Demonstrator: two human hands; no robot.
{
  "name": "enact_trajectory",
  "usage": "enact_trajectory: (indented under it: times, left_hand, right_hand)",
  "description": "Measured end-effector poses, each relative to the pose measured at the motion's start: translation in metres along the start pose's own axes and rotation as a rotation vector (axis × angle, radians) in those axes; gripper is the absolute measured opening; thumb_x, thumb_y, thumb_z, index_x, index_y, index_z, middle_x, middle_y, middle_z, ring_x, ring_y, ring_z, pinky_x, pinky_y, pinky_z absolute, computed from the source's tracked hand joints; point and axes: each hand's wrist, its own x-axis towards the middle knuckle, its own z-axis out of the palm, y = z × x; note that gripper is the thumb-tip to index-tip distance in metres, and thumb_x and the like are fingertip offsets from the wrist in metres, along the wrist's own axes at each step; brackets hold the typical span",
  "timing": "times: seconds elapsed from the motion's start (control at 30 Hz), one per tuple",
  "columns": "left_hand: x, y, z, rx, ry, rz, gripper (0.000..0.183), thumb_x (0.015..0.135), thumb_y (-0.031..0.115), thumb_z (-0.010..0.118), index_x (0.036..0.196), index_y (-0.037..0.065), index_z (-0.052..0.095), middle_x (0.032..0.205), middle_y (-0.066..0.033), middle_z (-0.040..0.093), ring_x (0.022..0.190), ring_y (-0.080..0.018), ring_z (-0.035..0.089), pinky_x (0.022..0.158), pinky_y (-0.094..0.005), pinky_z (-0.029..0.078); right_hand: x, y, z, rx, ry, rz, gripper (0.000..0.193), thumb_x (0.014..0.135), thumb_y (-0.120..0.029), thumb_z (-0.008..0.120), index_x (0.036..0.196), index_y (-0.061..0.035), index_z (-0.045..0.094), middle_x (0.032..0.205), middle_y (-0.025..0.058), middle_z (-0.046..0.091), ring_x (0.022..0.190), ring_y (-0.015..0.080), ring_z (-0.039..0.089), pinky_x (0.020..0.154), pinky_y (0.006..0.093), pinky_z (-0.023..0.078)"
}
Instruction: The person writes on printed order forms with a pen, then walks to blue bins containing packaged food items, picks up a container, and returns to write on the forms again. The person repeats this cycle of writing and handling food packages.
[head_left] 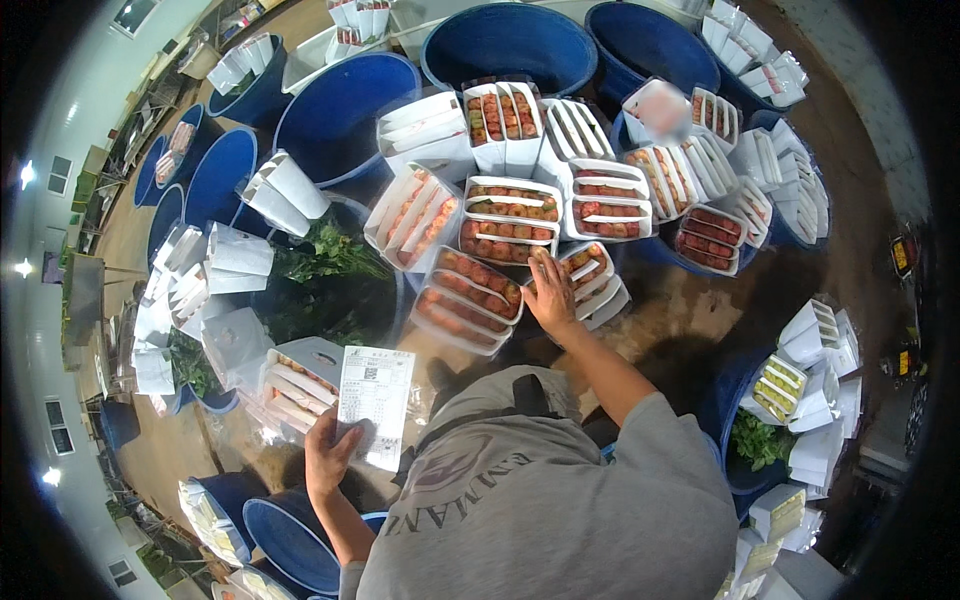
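My left hand (330, 457) pinches the lower left edge of a white printed slip of paper (388, 412), its thumb on the front. Beside the slip stands a sleeved flower bunch (300, 382) with pale pink blooms. My right hand (552, 298) is stretched out with its fingers apart. Its fingertips rest at the near edge of a bunch of orange-red flowers (508, 240), rows of blooms parted by white card. Just left of that hand, a darker red bunch (468, 300) leans in clear wrap. Another orange bunch (588, 265) sits partly behind the hand.
Blue tubs (510, 45) surround me, several packed with white-wrapped bunches (420, 130). Green foliage (330, 255) fills a tub at left. Yellow-green blooms (775, 388) stand in a tub at right. Wet brown floor (700, 310) shows between tubs.
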Motion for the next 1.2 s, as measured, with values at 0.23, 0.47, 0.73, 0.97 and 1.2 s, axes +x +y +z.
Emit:
enact_trajectory:
  times: [0.23,0.47,0.73,0.97,1.2]
  left_hand:
    - [0.002,0.014,0.004,0.033,0.028,0.0,0.026,0.089,-0.002,0.068,0.114,-0.004,0.063,0.103,-0.0056,0.069,0.094,-0.0136,0.063,0.086,-0.028,0.048]
    - [-0.021,0.012,0.002,-0.003,0.103,0.024,0.024,0.09,-0.001,0.069,0.113,-0.006,0.063,0.105,-0.0062,0.069,0.095,-0.0131,0.063,0.088,-0.0283,0.048]
    - [-0.014,0.007,0.0,0.003,0.071,0.018,0.026,0.09,-0.001,0.069,0.115,-0.006,0.063,0.104,-0.0054,0.069,0.094,-0.0123,0.062,0.088,-0.0274,0.048]
    - [-0.005,0.011,0.004,0.008,0.036,0.015,0.027,0.09,0.0,0.071,0.115,-0.005,0.063,0.106,-0.0061,0.07,0.097,-0.0132,0.063,0.09,-0.0282,0.048]
    - [-0.016,0.008,0.001,0.043,0.086,0.0,0.029,0.089,0.002,0.072,0.117,-0.005,0.063,0.105,-0.0061,0.07,0.094,-0.014,0.064,0.088,-0.0288,0.049]
  right_hand:
    - [0.045,-0.087,0.028,0.042,-0.052,-0.357,0.063,0.083,-0.024,0.073,0.141,-0.0124,0.051,0.153,0.0166,0.037,0.14,0.0369,0.036,0.115,0.0548,0.03]
    - [0.071,-0.095,0.04,0.101,-0.235,-0.441,0.03,0.083,-0.001,0.065,0.111,-0.0117,0.072,0.143,0.0079,0.055,0.136,0.0325,0.043,0.115,0.0529,0.032]
    - [0.065,-0.039,-0.007,0.114,-0.09,-0.333,0.048,0.081,-0.01,0.075,0.127,-0.0124,0.063,0.14,0.0141,0.053,0.135,0.0367,0.043,0.111,0.0521,0.036]
    - [0.061,-0.043,0.012,0.149,-0.051,-0.172,0.06,0.084,-0.022,0.076,0.138,-0.0072,0.053,0.144,0.0187,0.05,0.132,0.039,0.047,0.108,0.0502,0.039]
    - [0.087,-0.097,0.048,0.163,-0.111,-0.258,0.077,0.081,-0.027,0.079,0.146,-0.0125,0.041,0.148,0.0173,0.043,0.135,0.0385,0.042,0.109,0.0538,0.034]
